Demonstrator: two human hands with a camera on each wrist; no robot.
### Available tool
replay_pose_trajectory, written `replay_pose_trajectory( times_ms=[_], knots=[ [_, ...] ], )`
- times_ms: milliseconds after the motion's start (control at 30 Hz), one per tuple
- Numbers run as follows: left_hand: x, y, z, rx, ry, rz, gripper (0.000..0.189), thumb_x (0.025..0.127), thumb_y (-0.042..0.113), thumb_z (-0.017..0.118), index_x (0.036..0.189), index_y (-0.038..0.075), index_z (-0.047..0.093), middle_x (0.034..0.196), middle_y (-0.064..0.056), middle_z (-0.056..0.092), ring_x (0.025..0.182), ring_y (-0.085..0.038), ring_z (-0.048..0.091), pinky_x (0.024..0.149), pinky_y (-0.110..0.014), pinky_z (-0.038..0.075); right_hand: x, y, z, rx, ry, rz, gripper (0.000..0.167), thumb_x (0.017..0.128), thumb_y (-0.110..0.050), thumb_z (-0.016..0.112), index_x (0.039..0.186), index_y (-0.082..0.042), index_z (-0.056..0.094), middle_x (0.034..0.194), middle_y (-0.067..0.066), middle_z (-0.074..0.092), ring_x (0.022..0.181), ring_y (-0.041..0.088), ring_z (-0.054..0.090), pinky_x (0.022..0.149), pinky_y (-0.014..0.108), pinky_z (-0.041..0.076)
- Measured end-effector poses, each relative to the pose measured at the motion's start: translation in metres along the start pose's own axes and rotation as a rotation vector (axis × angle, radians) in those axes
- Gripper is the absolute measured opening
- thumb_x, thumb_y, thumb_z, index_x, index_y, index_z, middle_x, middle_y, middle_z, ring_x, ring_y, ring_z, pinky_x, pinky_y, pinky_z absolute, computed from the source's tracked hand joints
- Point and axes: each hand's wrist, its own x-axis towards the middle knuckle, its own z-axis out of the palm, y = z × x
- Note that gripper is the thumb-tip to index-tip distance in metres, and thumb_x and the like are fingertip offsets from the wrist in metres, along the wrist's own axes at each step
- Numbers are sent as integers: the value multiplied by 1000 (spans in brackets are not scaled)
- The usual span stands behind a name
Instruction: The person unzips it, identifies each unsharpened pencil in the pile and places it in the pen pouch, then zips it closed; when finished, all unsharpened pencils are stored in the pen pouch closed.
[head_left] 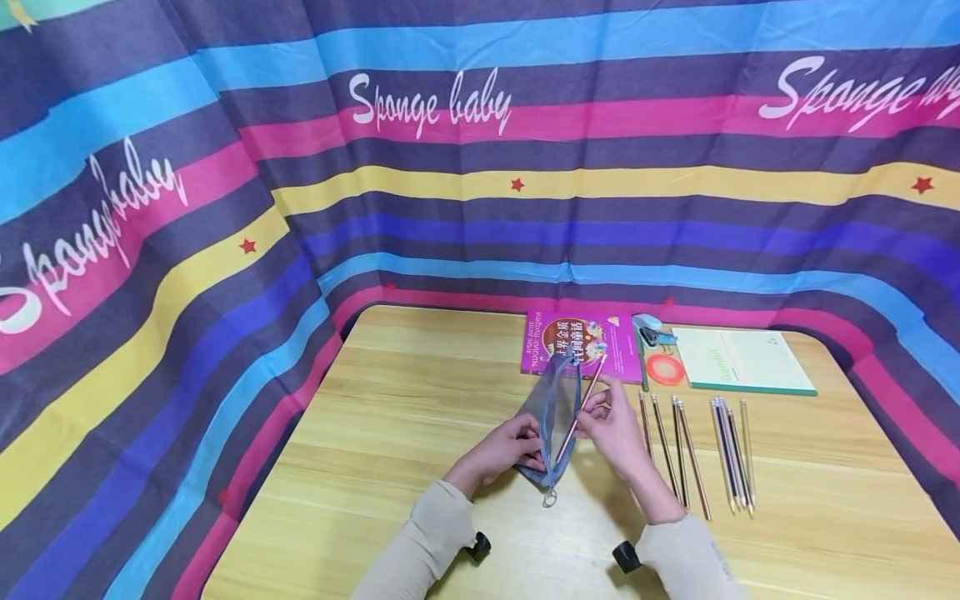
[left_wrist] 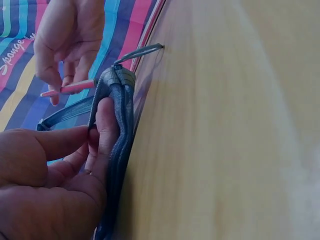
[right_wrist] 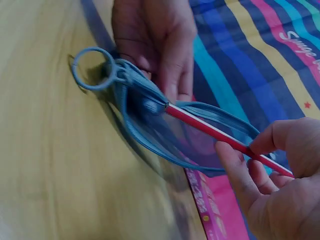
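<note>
A blue-grey zip pencil pouch (head_left: 536,398) with see-through sides and a ring at one end is held unzipped over the table. My left hand (head_left: 501,450) pinches the pouch's edge between thumb and fingers, plainly seen in the left wrist view. In my right hand (head_left: 613,423) a red pencil (right_wrist: 205,126) is pinched between thumb and fingertips. The pencil slants into the pouch's mouth, its lower end inside near the ring end. Its upper part sticks out past the right hand's fingers.
Several pencils (head_left: 678,450) lie right of my right hand, with another group of pencils (head_left: 733,454) farther right. Behind are a purple book (head_left: 622,342), a round orange-red item (head_left: 664,369), a small blue item (head_left: 660,336) and a pale green notebook (head_left: 750,358). A striped cloth (head_left: 480,200) hangs around the table.
</note>
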Motion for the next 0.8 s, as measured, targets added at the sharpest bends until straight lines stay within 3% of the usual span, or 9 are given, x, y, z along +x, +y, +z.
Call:
replay_pose_trajectory(
  times_ms=[533,800],
  knots=[
    [5,6,3,49,19,29,5,104,-1,54,109,-2,53,91,-4,56,78,-16,62,73,-27,62,2,8,10,42,-5,21,64,89,19,58,146,0,36,100,13,52,75,15,62,72,37,66],
    [7,8,5,44,56,83,10,103,-3,51,113,-7,52,91,-3,57,77,-14,60,70,-23,57,-1,11,19,-85,-21,-50,73,84,19,64,150,-2,41,98,17,56,74,16,65,66,34,65]
  ],
)
